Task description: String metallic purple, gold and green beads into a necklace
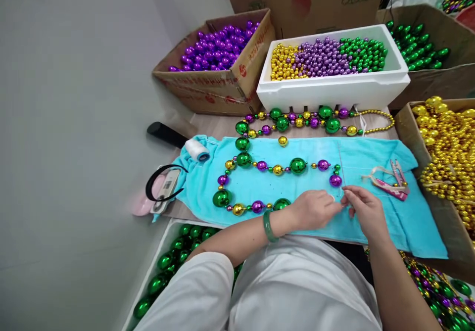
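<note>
A bead string [278, 169] of large green and smaller purple and gold beads curves in a loop over a turquoise towel [315, 148]. Its right end has a purple bead [335, 180] just above my fingers, with small green beads beside it. My left hand [315, 208] is closed, palm down, with its fingertips meeting those of my right hand [365, 213]. My right hand pinches a thin string below that purple bead. What lies between the left fingertips is mostly hidden, but they close at the same string. A loose gold bead [282, 141] rests near the towel's top edge.
A finished-looking necklace [297, 122] lies behind the towel. Pink-handled snips [391, 187] lie at right. Around stand a purple bead carton [237, 81], a white foam box [330, 86], a gold bead carton [411, 138] and, below left, green beads [158, 284]. A black headband [148, 187] sits left.
</note>
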Available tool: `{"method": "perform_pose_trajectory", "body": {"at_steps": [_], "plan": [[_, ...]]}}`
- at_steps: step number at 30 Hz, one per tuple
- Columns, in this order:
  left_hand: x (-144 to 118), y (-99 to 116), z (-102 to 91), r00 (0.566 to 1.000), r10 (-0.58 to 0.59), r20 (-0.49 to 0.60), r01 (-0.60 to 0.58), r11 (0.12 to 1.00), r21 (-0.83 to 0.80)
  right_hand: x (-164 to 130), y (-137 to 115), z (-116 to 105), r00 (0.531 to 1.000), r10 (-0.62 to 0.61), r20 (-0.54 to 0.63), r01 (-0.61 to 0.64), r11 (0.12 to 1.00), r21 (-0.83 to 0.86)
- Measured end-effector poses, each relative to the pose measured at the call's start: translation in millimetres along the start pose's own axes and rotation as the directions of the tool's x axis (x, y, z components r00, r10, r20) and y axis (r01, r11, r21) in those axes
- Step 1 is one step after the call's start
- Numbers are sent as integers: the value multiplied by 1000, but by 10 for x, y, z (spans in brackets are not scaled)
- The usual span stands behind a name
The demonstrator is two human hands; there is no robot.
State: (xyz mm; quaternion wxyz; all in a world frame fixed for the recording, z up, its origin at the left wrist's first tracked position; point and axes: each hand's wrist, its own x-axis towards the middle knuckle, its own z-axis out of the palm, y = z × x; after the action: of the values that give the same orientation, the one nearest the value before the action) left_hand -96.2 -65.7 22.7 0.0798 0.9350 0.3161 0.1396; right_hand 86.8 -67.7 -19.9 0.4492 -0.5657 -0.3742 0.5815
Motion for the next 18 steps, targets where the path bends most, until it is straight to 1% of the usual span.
{"method": "perform_pose_trajectory", "body": {"at_steps": [1,3,5,6,9,13,16,18], "plan": [[39,-76,24,997,-78,29,77,996,36,-7,-5,-8,1000,3,-26,-1,999,49],[137,-241,61,973,-216,85,206,972,109,-17,-13,-20,998,19,-68,-8,987,159],[244,-384,91,945,-301,125,280,946,164,-23,-21,-29,996,33,-86,-9,966,257],[296,-438,105,938,-316,143,289,940,181,-26,-24,-33,996,35,-84,-9,956,293],[434,-531,149,937,-287,196,248,947,203,-41,-19,-44,998,35,-53,-13,929,369],[616,-573,172,940,-183,287,132,973,188,-80,-1,-51,999,41,-33,-24,907,419],[759,-599,163,918,-142,371,87,983,163,-105,5,-57,998,39,-49,-15,911,413],[829,-620,154,901,-143,411,99,987,127,-115,12,-63,997,31,-66,-2,920,391]]}}
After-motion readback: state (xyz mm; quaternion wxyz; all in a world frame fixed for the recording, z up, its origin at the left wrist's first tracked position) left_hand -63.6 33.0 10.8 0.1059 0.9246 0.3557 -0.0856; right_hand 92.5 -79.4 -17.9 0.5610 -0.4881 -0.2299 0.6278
